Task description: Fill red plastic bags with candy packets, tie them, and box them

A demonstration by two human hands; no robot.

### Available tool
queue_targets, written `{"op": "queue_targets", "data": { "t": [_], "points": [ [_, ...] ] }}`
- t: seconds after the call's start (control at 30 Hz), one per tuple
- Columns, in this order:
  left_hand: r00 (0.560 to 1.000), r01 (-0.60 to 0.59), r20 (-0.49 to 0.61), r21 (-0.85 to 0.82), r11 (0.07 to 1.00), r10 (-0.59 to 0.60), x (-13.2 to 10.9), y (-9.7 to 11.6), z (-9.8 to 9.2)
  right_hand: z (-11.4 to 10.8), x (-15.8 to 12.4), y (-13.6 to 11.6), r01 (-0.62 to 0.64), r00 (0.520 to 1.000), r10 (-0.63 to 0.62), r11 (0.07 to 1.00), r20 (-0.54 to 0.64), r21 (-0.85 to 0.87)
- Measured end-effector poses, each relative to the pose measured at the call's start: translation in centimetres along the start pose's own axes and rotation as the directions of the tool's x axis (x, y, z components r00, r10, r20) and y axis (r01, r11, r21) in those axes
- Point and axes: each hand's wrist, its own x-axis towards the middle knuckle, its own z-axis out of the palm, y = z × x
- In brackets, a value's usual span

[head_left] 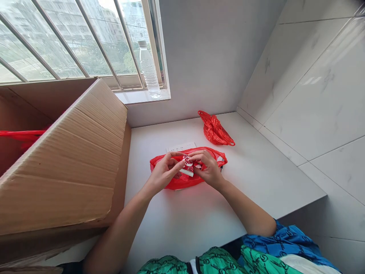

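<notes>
A small red and white printed packet (187,166) is held between my two hands, above an open red plastic bag (177,184) lying flat on the white table. My left hand (167,169) pinches the packet's left edge with thumb and fingers. On its right side, my right hand (207,167) has its fingers curled round the packet's edge. Another bit of red and white shows beside the right fingers, too small to name. Behind the bag, a white sheet or card (181,147) with faint dark marks sticks out.
A knotted red plastic bag (214,130) sits at the table's back. To the left stands a large open cardboard box (76,167) with red plastic inside. A clear water bottle (149,70) stands on the sill of the barred window. White tiled wall (313,87) borders the right.
</notes>
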Motion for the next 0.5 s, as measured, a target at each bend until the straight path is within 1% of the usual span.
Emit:
{"op": "queue_targets", "data": {
  "t": [0.03, 0.07, 0.1, 0.13, 0.17, 0.23, 0.3, 0.33, 0.4, 0.43, 0.5],
  "points": [
    [1.000, -0.018, 0.022, -0.018, 1.000, 0.018, 0.0, 0.1, 0.1, 0.0, 0.0, 0.1, 0.051, 0.999, -0.052, 0.996, -0.014, -0.067],
    [0.999, -0.043, 0.028, -0.024, 0.999, 0.044, 0.0, 0.1, 0.1, 0.0, -0.1, 0.2, 0.074, 0.997, -0.076, 0.992, -0.017, -0.105],
    [0.998, -0.066, 0.021, -0.020, 0.998, 0.066, 0.0, 0.1, 0.1, -0.1, -0.1, 0.2, 0.069, 0.997, -0.072, 0.992, -0.020, -0.110],
    [0.997, -0.080, 0.012, -0.009, 0.997, 0.080, 0.0, 0.1, 0.1, -0.1, -0.2, 0.2, 0.032, 0.999, -0.034, 0.996, -0.025, -0.083],
    [0.996, -0.086, 0.007, 0.006, 0.996, 0.086, 0.0, 0.1, 0.1, -0.2, -0.2, 0.1, -0.030, 0.999, 0.029, 0.999, -0.034, -0.034],
    [0.996, -0.086, 0.011, 0.038, 0.996, 0.086, 0.0, 0.0, 0.0, -0.4, -0.2, -0.2, -0.189, 0.981, 0.193, 0.976, -0.023, 0.112],
    [0.996, -0.092, 0.017, 0.084, 0.992, 0.091, 0.0, -0.1, -0.2, -0.6, 0.0, -0.5, -0.339, 0.941, 0.333, 0.906, 0.067, 0.255],
    [0.995, -0.098, 0.018, 0.114, 0.989, 0.096, 0.0, -0.1, -0.3, -0.7, 0.1, -0.6, -0.396, 0.918, 0.373, 0.866, 0.134, 0.305],
    [0.994, -0.107, 0.031, 0.168, 0.980, 0.104, -0.1, 0.0, -0.4, -0.8, 0.2, -0.8, -0.473, 0.879, 0.404, 0.809, 0.252, 0.350],
    [0.993, -0.112, 0.041, 0.187, 0.976, 0.107, -0.2, 0.1, -0.5, -0.8, 0.3, -0.8, -0.492, 0.866, 0.408, 0.798, 0.290, 0.347],
    [0.992, -0.118, 0.063, 0.200, 0.973, 0.107, -0.3, 0.3, -0.5, -0.9, 0.4, -0.7, -0.508, 0.852, 0.412, 0.799, 0.322, 0.321]
  ]
}}
